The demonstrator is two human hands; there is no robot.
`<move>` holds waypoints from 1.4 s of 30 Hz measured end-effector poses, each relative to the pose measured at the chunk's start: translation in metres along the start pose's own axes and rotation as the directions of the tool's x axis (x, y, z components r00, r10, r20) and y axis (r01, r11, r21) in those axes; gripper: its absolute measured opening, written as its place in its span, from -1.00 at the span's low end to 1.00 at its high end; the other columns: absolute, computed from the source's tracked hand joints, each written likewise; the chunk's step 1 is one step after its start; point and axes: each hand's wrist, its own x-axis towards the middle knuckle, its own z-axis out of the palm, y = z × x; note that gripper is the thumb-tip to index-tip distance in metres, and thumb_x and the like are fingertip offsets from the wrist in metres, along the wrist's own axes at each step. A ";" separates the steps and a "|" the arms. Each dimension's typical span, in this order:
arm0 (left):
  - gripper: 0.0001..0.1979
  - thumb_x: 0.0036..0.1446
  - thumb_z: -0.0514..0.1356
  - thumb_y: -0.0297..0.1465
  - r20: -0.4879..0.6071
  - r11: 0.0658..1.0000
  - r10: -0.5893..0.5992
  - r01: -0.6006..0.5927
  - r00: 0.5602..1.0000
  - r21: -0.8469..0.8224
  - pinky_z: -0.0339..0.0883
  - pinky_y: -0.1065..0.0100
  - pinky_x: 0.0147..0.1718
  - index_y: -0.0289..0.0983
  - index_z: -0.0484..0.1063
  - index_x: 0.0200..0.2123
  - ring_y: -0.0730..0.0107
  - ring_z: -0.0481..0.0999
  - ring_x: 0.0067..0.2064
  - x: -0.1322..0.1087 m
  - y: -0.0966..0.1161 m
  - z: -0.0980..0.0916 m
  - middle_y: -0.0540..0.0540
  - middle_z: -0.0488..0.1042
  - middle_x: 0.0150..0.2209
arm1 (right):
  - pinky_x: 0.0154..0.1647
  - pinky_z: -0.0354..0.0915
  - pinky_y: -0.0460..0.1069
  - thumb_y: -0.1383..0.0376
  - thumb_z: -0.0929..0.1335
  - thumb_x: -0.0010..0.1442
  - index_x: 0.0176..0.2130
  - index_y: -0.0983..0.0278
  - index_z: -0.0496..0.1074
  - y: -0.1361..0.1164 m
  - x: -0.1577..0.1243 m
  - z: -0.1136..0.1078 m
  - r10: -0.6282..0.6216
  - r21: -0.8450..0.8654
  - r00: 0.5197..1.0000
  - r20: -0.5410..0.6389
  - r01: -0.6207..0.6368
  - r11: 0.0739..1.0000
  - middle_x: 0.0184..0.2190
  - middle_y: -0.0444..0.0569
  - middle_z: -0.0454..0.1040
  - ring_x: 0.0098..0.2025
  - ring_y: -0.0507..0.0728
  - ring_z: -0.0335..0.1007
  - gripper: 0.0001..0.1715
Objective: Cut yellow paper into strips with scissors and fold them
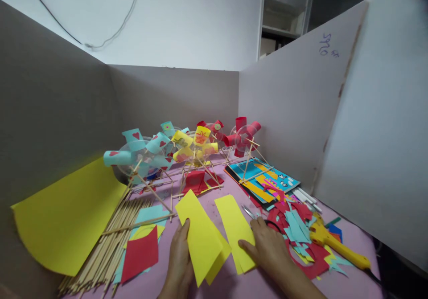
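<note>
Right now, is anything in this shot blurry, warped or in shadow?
Head view: wide-angle warp bows the partition boards outward; lighting is soft and even, with a dim shadowed left board; the paper windmills look slightly soft; the left hand on the yellow strip and the right hand are reasonably sharp; no glare.

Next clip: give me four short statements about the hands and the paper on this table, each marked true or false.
1. The left hand holds a yellow paper strip. True.
2. The right hand grips the glue gun. False: it rests on a second yellow strip; the gun lies apart to its right.
3. The bamboo sticks lie left of the left hand. True.
4. The scissors lie on the big yellow sheet. False: they lie by the right hand.
</note>
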 end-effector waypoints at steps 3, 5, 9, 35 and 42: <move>-0.91 0.05 0.15 -0.46 0.012 1.000 0.028 -0.028 1.000 0.011 0.40 0.33 -0.62 -0.29 0.35 -0.30 0.32 0.49 -0.63 0.000 -0.004 -0.001 -0.03 0.52 -0.58 | -0.41 0.30 0.12 0.14 0.31 0.11 -0.20 0.40 0.39 0.000 -0.002 0.003 0.008 0.010 1.000 0.016 -0.009 1.000 -0.23 0.22 0.49 -0.27 0.39 0.48 -0.62; -0.89 0.03 0.17 -0.45 0.023 0.999 0.045 -0.046 0.999 0.019 0.41 0.29 -0.62 -0.29 0.36 -0.30 0.28 0.50 -0.62 0.001 -0.006 -0.001 -0.04 0.52 -0.57 | -0.41 0.28 0.14 0.13 0.32 0.09 -0.21 0.46 0.40 -0.001 -0.003 0.005 0.021 0.019 0.999 0.030 -0.022 1.000 -0.28 0.28 0.51 -0.29 0.43 0.48 -0.57; -0.86 0.02 0.18 -0.44 0.034 0.998 0.057 -0.058 0.998 0.028 0.42 0.27 -0.61 -0.29 0.37 -0.29 0.28 0.50 -0.62 0.003 -0.007 -0.002 -0.04 0.52 -0.56 | -0.41 0.22 0.14 0.11 0.36 -0.01 -0.24 0.49 0.41 0.002 -0.001 0.009 0.050 0.075 0.998 0.042 -0.053 0.996 -0.30 0.36 0.52 -0.29 0.49 0.46 -0.51; -0.72 -0.01 0.25 -0.23 0.256 0.991 -0.052 0.018 0.965 0.134 0.40 0.30 -0.36 -0.31 0.40 -0.29 0.26 0.56 -0.38 -0.011 -0.032 0.006 -0.11 0.58 -0.44 | -0.16 0.29 0.03 -0.11 0.34 0.01 -0.23 0.26 0.38 -0.022 -0.009 0.028 -0.263 0.939 0.926 0.270 -0.314 -0.141 -0.30 0.00 0.53 -0.16 0.19 0.42 -0.47; -0.68 -0.05 0.26 -0.17 0.316 0.960 0.026 -0.112 0.948 0.258 0.34 0.35 -0.40 -0.31 0.42 -0.33 0.27 0.53 -0.37 -0.018 -0.037 0.008 -0.13 0.57 -0.39 | -0.28 0.37 0.09 0.10 0.46 -0.03 -0.13 0.29 0.38 -0.023 -0.002 0.049 -0.318 0.921 0.941 0.115 -0.221 -0.319 -0.29 0.09 0.57 -0.25 0.25 0.50 -0.50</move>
